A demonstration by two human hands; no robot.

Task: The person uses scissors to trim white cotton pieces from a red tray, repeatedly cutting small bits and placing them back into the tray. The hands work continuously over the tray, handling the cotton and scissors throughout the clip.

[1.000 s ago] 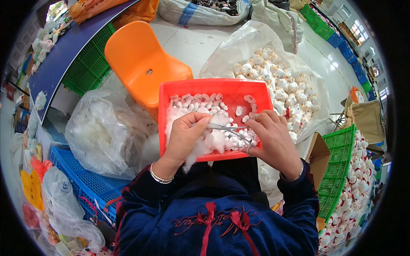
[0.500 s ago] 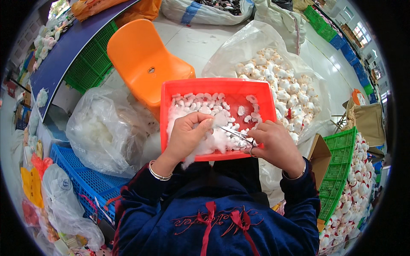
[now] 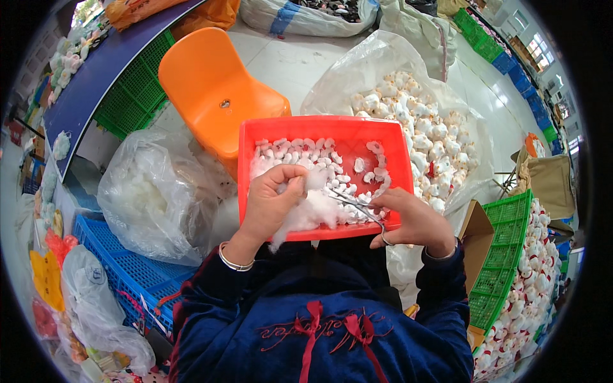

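Note:
A red plastic tray [image 3: 397,150] sits in front of my body, holding small white stuffed pieces [image 3: 303,150] and loose white fluff [image 3: 313,214]. Over its left half, my left hand [image 3: 273,198] is closed, pinching a small, pale white piece [image 3: 317,179] between thumb and fingers. My right hand [image 3: 415,220] grips slim metal scissor-handled forceps [image 3: 354,203] over the tray's right side, a ring round the thumb. The handles are spread, and the tips point left toward the fluff by my left hand.
An orange chair [image 3: 230,108] stands behind the tray. To the right, a clear bag [image 3: 338,83] holds many white toy parts [image 3: 434,140], near a green crate [image 3: 501,255]. A plastic bag of fluff [image 3: 159,191] and a blue crate [image 3: 137,262] lie left.
My right hand has moved slightly right and down, its fingers spreading the forceps' handles. The tips have drawn away from the piece in my left hand, which has shifted a little left.

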